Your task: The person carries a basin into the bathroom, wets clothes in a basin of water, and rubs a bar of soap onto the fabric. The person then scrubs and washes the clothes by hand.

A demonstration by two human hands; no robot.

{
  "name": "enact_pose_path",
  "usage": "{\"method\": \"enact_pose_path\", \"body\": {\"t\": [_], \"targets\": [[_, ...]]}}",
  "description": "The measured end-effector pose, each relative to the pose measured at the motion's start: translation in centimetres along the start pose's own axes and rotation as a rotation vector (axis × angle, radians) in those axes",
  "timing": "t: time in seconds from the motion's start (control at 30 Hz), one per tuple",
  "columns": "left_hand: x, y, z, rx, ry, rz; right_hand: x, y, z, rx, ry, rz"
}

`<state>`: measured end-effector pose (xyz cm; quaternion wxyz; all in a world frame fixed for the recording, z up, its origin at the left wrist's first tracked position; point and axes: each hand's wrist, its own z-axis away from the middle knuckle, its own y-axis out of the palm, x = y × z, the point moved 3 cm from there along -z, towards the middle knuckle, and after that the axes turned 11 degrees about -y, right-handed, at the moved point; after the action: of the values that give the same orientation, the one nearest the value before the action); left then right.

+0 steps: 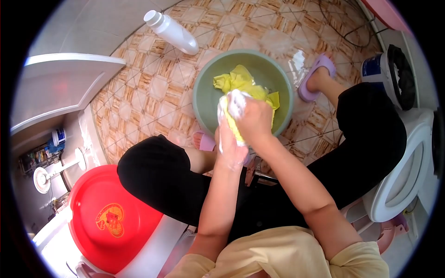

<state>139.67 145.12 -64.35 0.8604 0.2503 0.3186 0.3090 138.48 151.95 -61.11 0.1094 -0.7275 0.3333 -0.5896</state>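
Left hand (pixel 228 139) and right hand (pixel 256 119), fingers clamped on soapy yellow cloth (pixel 231 125), mid-frame over the green basin's (pixel 204 97) lower rim; more yellow fabric (pixel 241 78) inside, open tiled floor (pixel 148 99) left of centre!

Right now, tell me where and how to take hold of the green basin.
Take the green basin by its rim, probably best with one hand coming from the left and one from the right: the rim curves round, bare at both sides. Avoid the near edge: the left hand and right hand meet there around a foamy cloth.
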Motion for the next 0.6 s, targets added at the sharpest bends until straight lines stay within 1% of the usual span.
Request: {"method": "enact_pose_path", "body": {"t": [0.03, 0.1, 0.13, 0.17, 0.23, 0.27, 0.3, 0.33, 0.37, 0.4, 0.43, 0.5, 0.53, 0.57, 0.6], "targets": [[0.2, -0.9, -2.0, 0.344, -0.122, 0.060, 1.0, 0.0, 1.0, -0.005, 0.002, 0.006], [0.1, -3.4, -5.5, 1.031, -0.359, 0.187, 3.9, -0.2, 3.0, 0.042, -0.376, -0.080], [-0.1, -3.9, -5.4, 1.370, -0.472, 0.248, 3.6, 0.0, 3.3, 0.013, -0.421, -0.089], [0.2, -2.7, -3.6, 1.370, -0.470, 0.244, 2.5, 0.0, 2.7, 0.010, -0.424, -0.093], [0.8, -1.2, -0.4, 0.055, -0.087, 0.046, -1.1, 0.3, 0.7, 0.077, -0.082, 0.052], [0.8, -0.3, -0.2, 0.059, -0.078, 0.033, -1.0, 0.5, 1.1, 0.076, -0.079, 0.050], [0.7, -2.0, -0.6, 0.061, -0.081, 0.030, -0.3, 0.8, 1.8, 0.054, -0.182, 0.035], [0.8, -3.8, -1.5, 0.406, -0.111, 0.052, 0.4, 0.9, 2.4, 0.028, -0.287, 0.027], [0.7, -3.5, -1.3, 0.750, -0.140, 0.078, 1.7, 0.4, 2.7, 0.005, -0.392, 0.021], [1.2, -3.9, -1.5, 0.753, -0.147, 0.081, 3.6, -0.4, 3.4, 0.024, -0.438, -0.101], [1.2, -3.4, -1.4, 0.612, -0.154, 0.069, 2.5, -0.1, 3.3, 0.022, -0.438, -0.096], [1.0, -1.8, -0.7, 0.329, -0.162, 0.039, -1.7, 1.3, 2.1, 0.062, -0.182, 0.009], [0.8, -1.2, -0.6, 0.190, -0.163, 0.022, -2.1, 0.7, 0.7, 0.009, -0.070, 0.047], [0.8, -1.3, -0.5, 0.046, -0.166, 0.006, -1.7, 0.4, 0.9, 0.006, -0.068, 0.049], [0.6, -2.4, -1.5, 0.049, -0.169, 0.004, -0.5, 0.4, 1.7, 0.037, -0.191, 0.054]]}}
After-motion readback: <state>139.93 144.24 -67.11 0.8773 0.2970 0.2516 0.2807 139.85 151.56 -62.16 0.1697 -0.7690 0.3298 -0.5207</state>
